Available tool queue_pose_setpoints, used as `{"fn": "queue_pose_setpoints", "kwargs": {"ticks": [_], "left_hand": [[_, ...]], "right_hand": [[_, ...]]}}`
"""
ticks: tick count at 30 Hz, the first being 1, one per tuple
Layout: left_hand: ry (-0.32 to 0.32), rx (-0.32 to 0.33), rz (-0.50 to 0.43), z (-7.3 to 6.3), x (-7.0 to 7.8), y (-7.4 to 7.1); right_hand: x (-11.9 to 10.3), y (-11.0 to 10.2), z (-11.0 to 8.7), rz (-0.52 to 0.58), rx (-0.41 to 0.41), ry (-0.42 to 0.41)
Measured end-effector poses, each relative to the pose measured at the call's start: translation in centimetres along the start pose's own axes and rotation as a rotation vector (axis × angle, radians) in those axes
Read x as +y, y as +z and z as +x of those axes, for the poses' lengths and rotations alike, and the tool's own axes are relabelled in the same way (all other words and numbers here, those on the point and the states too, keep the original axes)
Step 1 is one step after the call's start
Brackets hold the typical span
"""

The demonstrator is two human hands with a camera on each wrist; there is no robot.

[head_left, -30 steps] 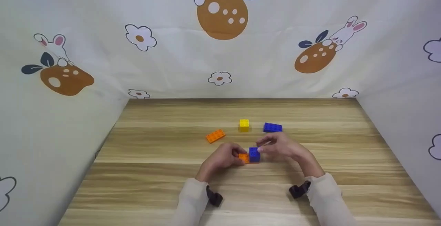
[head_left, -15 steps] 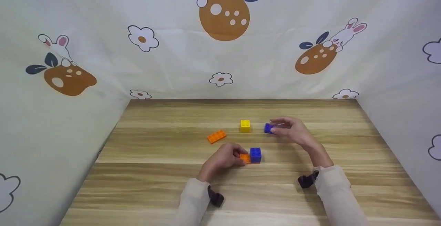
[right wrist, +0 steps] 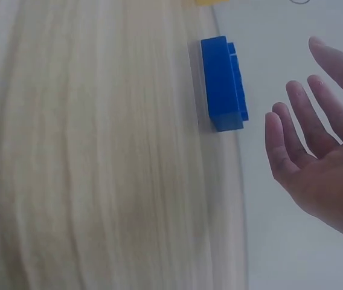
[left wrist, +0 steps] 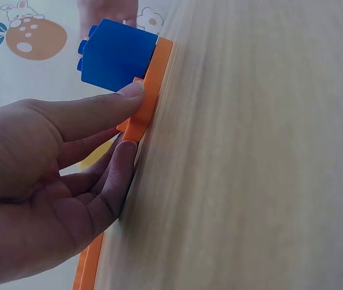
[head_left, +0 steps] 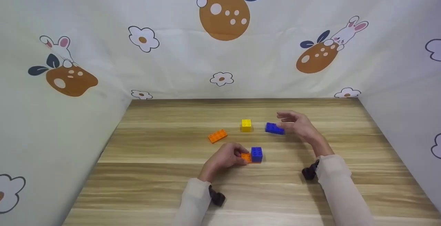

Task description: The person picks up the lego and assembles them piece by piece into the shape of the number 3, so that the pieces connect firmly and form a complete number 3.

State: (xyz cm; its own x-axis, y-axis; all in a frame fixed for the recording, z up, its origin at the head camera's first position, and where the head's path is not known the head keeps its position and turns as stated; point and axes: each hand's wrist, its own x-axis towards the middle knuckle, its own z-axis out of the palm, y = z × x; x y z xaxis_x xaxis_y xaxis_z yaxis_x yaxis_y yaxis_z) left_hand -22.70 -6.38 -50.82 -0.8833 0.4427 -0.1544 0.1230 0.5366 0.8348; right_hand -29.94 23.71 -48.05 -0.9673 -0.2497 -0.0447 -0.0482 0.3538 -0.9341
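Note:
My left hand point(head_left: 228, 155) pinches one end of a flat orange building brick point(head_left: 246, 157) between thumb and fingers, down at the table. On that brick's right end stands a square blue brick point(head_left: 256, 154), studs up; the left wrist view shows the blue brick point(left wrist: 118, 54) seated on the orange one. My right hand point(head_left: 299, 126) hovers over the right end of a long blue brick point(head_left: 273, 128), fingers spread and loosely bent. The right wrist view has a gap between this hand point(right wrist: 325, 133) and the long blue brick point(right wrist: 223, 84), which lies on the table.
A yellow square brick point(head_left: 246, 125) stands left of the long blue brick. Another flat orange brick point(head_left: 217, 136) lies beyond my left hand. Printed cloth walls point(head_left: 179, 64) enclose the wooden table point(head_left: 155, 184) at the back and both sides.
My right hand has left the square blue brick and moved away and right to above the long blue brick. The left hand keeps its pinch on the orange brick.

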Motion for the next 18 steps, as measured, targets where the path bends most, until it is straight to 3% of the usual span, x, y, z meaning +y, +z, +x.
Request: {"fn": "queue_pose_setpoints", "kwargs": {"ticks": [9,18], "left_hand": [[-0.043,-0.007,0.006,0.0,0.0,0.0],[-0.043,-0.006,0.011,0.1,0.2,0.0]], "right_hand": [[1.4,-0.2,0.9,0.01,-0.034,0.084],[2.0,-0.1,1.0,-0.027,-0.063,0.164]]}}
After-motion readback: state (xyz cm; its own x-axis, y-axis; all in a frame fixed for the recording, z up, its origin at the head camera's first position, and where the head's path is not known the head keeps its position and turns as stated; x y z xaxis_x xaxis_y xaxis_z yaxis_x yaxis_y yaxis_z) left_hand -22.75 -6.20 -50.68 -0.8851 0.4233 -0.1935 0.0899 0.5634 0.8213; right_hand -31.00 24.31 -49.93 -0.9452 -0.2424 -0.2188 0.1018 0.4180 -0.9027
